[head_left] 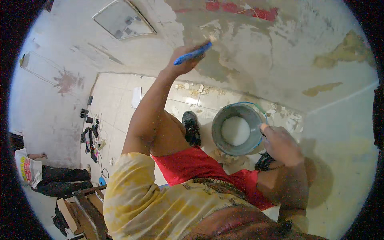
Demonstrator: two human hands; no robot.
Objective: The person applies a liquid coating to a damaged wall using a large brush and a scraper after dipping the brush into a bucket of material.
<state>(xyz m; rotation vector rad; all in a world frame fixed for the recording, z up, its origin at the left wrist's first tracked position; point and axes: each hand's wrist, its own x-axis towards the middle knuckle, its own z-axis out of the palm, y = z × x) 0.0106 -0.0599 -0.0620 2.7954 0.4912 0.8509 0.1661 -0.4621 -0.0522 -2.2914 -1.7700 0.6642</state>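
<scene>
In the head view, the left hand (185, 60) is raised toward a rough, patchy grey-white wall (248, 52), its fingers closed around a brush-like tool with a bright blue handle (193, 53). The tool slants up and to the right, its pale tip at a darker grey patch of the wall; whether the tip touches the surface I cannot tell.

The right hand (280, 146) pinches the rim of a round grey plastic bucket (241, 110), the thumb over the edge; its other fingers are mostly hidden. The bucket is between the person's feet and holds a white substance (235, 131). A thin blue-green handle (256, 105) runs along the rim.

Pale flakes (192, 87) lie along the wall's base on light floor tiles (116, 92). A black shoe (191, 128) is left of the bucket. A metal-framed pane (125, 21) is on the wall at upper left. Farther left are black cables and gadgets (93, 140) and another person in black trousers (62, 178).
</scene>
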